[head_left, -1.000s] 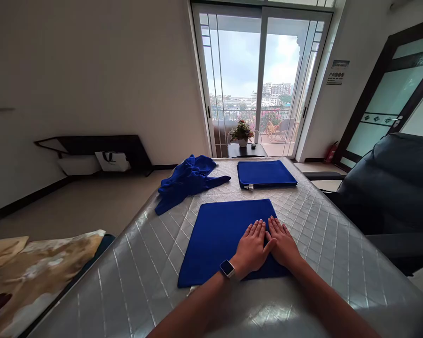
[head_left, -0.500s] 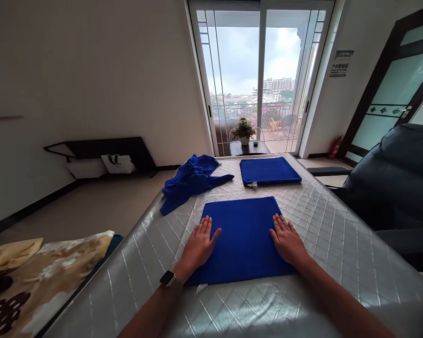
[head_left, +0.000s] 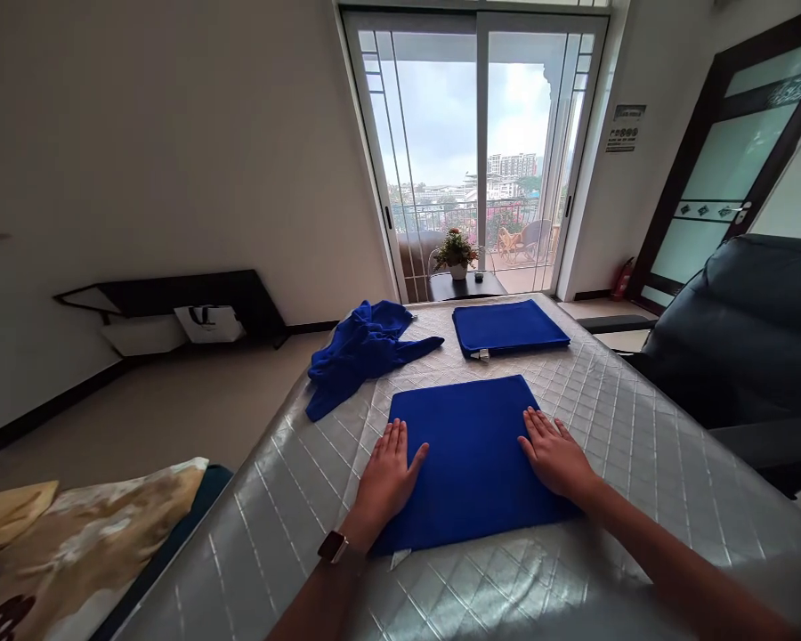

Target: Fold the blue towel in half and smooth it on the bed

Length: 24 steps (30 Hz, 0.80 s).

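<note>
A folded blue towel (head_left: 471,454) lies flat on the quilted silver surface (head_left: 614,418) in front of me. My left hand (head_left: 385,476) rests flat on the towel's left edge, fingers stretched out, a watch on its wrist. On the right edge my right hand (head_left: 553,450) also lies flat and open. Farther back sits a second folded blue towel (head_left: 507,327). A crumpled blue towel (head_left: 364,352) lies at the back left, hanging over the edge.
A dark padded chair (head_left: 740,329) stands close on the right. A patterned cushion (head_left: 80,534) lies low at the left. Behind the surface are a small table with a potted plant (head_left: 455,254) and glass balcony doors (head_left: 473,151).
My hands, side by side on the towel's right part a second ago, slid apart to its left and right edges. Since half a second ago they have barely moved.
</note>
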Tool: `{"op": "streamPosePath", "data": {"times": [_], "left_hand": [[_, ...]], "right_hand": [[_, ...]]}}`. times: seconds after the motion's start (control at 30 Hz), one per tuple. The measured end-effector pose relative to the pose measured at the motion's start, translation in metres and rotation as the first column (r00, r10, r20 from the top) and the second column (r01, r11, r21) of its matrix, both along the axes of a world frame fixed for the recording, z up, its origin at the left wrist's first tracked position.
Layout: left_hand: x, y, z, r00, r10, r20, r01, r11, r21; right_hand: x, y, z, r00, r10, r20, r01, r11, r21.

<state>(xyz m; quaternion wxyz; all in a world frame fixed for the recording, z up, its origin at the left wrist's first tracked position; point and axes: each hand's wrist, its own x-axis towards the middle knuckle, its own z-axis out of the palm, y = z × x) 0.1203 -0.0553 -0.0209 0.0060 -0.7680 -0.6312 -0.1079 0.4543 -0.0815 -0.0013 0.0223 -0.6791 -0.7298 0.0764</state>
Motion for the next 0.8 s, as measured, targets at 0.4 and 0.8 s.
{"op": "streamPosePath", "data": {"times": [0.4, 0.8], "left_hand": [[0.0, 0.0, -0.004, 1.0, 0.003, 0.003, -0.003, 1.0, -0.004], [-0.005, 0.002, -0.005, 1.0, 0.011, -0.007, -0.011, 0.999, -0.036]], "right_hand": [[-0.009, 0.078, 0.012, 0.999, 0.016, -0.045, -0.013, 0.998, 0.055], [-0.005, 0.102, -0.011, 0.995, -0.034, -0.095, 0.043, 0.995, 0.095]]}}
